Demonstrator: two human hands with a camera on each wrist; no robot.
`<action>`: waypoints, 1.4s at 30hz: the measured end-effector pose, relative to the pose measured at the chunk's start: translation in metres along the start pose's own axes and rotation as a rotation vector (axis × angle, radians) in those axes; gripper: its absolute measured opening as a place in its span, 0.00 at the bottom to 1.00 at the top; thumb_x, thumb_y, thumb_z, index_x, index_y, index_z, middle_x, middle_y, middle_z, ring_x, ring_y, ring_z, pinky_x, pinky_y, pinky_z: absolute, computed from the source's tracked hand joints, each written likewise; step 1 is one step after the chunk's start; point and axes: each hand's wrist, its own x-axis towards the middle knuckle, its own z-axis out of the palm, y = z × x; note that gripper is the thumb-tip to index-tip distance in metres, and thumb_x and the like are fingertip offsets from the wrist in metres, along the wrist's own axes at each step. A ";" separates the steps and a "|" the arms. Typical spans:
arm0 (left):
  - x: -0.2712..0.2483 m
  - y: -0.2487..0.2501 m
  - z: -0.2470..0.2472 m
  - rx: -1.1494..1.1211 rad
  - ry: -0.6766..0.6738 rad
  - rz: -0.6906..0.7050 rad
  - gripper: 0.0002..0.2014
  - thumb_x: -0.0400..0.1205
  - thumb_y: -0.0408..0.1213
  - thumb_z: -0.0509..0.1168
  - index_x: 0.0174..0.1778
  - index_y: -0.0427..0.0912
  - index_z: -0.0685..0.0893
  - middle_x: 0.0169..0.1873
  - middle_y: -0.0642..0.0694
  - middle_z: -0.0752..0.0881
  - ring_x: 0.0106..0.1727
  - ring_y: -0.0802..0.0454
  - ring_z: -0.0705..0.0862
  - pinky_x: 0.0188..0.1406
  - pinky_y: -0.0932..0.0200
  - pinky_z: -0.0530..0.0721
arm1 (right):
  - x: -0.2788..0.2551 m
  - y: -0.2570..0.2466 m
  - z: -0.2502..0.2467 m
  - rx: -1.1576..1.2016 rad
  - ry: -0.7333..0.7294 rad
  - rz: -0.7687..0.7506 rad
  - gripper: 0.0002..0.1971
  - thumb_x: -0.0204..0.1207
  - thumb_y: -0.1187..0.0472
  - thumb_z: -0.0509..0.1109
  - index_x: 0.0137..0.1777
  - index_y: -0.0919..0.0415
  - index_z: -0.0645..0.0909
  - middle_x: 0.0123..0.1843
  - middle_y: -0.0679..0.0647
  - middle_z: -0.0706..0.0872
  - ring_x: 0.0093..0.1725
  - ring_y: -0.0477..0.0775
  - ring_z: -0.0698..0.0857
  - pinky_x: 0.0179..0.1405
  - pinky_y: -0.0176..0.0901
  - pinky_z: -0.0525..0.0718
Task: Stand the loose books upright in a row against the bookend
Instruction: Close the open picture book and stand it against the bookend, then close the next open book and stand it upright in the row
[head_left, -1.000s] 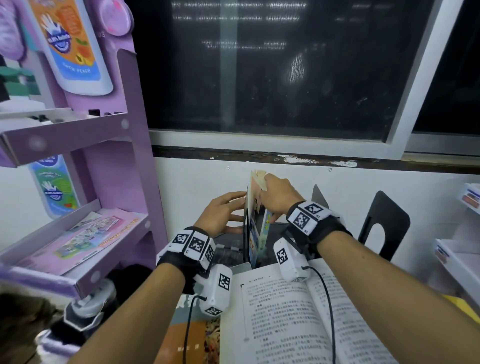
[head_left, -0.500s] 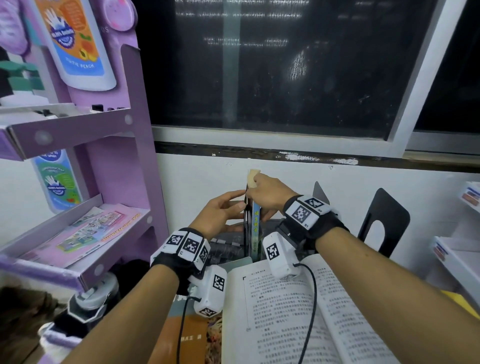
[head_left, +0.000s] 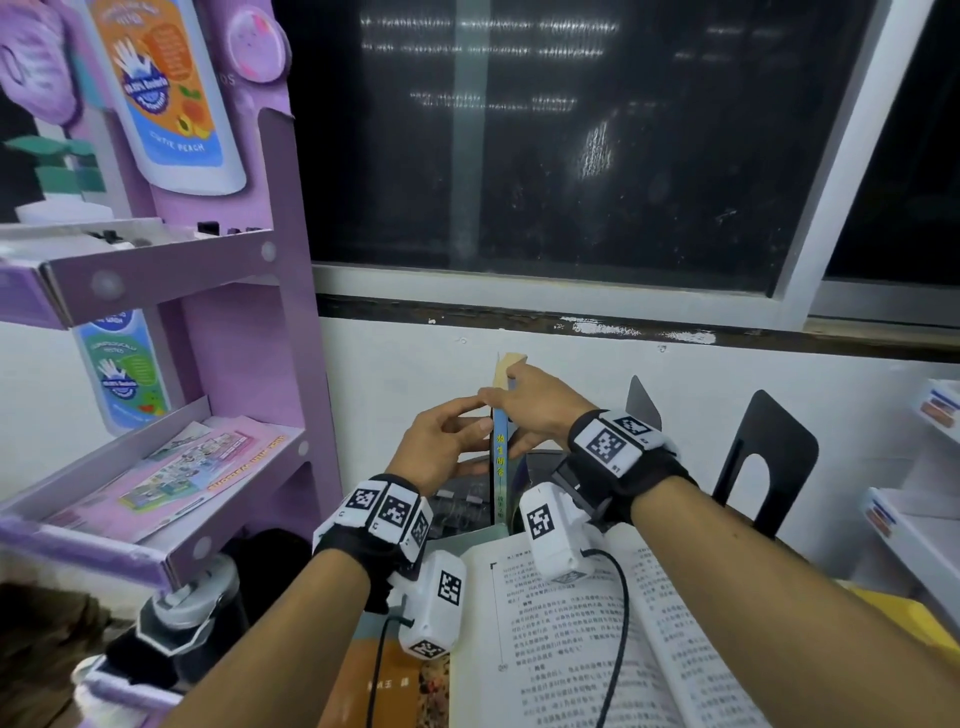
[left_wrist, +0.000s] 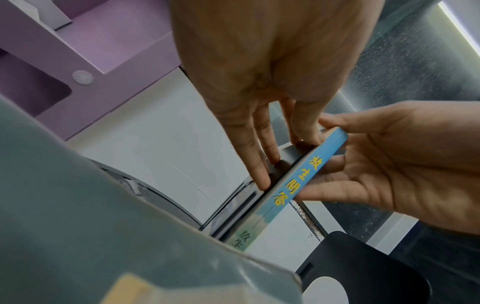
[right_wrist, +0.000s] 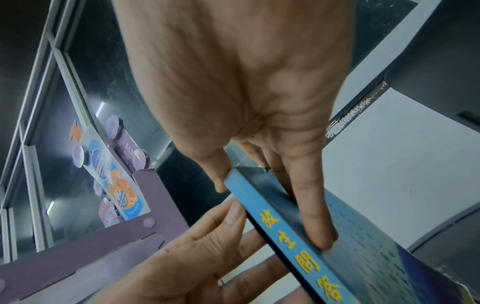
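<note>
Since a second ago we have swung the blue-spined book (head_left: 500, 467) from a slant, its cover showing, to upright and edge-on to us, and our left hand (head_left: 441, 447) has closed in on it. Now our right hand (head_left: 530, 402) pinches the book near its top, thumb on one cover and fingers laid along the other, as the right wrist view shows. Our left hand is fairly wide, its straight fingers pressed against the dark upright plate (left_wrist: 288, 158) beside the book; we take this plate for the bookend that starts the row, though its foot is hidden.

We judge the task barely begun. One book stands, held and not yet let go. An open book (head_left: 571, 623) lies flat on the counter before us, with an orange-covered book (head_left: 410, 675) partly under it, both yet to be stood up. Another black bookend (head_left: 763, 462) stands well apart to the right, with nothing against it.
</note>
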 end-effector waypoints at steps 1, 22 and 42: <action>0.000 -0.001 0.000 -0.005 0.000 -0.001 0.16 0.84 0.31 0.64 0.68 0.41 0.81 0.51 0.39 0.90 0.47 0.47 0.91 0.42 0.52 0.91 | -0.001 0.000 0.000 0.001 0.000 0.000 0.21 0.84 0.52 0.64 0.68 0.68 0.69 0.59 0.66 0.81 0.49 0.68 0.90 0.46 0.64 0.90; -0.028 0.025 0.006 0.461 -0.064 -0.156 0.04 0.83 0.33 0.65 0.45 0.37 0.82 0.35 0.43 0.84 0.29 0.48 0.79 0.26 0.61 0.79 | -0.085 0.013 -0.055 -0.396 -0.115 0.068 0.23 0.85 0.46 0.60 0.72 0.63 0.74 0.68 0.58 0.80 0.63 0.60 0.83 0.64 0.58 0.84; -0.077 0.030 0.048 1.061 -0.557 -0.325 0.23 0.81 0.47 0.68 0.71 0.46 0.77 0.66 0.49 0.80 0.68 0.51 0.78 0.71 0.53 0.75 | -0.162 0.099 -0.110 -0.548 -0.205 0.324 0.30 0.79 0.45 0.70 0.77 0.58 0.70 0.75 0.52 0.75 0.74 0.55 0.74 0.49 0.40 0.78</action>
